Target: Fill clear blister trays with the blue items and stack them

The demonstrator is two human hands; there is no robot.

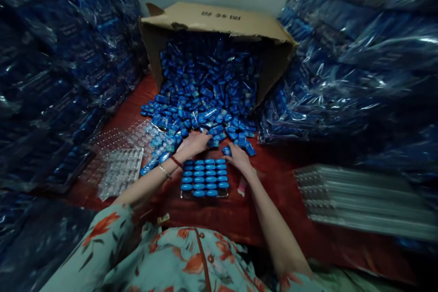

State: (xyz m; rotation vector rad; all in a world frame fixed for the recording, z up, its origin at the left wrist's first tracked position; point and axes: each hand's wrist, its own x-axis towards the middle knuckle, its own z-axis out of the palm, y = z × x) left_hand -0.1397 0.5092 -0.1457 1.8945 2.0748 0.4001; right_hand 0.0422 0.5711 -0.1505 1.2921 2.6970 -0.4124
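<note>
My right hand [238, 159] is closed, with a blue oval piece [226, 150] pinched at its fingertips. My left hand [195, 143] lies at the front edge of a loose pile of blue wrapped pieces [205, 100]. Its fingers are curled together beside a piece, and what they hold, if anything, is hidden. Between my forearms sits a clear plastic tray [185, 195], holding rows of glossy blue oval pieces [205, 178]. The pile spills out of a cardboard box [219, 20] lying on its side, its opening towards me.
Empty clear moulded trays [119, 169] lie to the left on the red table surface [205, 214]. A stack of clear trays [359, 200] stands at the right. Tall stacks of plastic-wrapped blue packs [61, 54] and more packs [359, 64] flank both sides.
</note>
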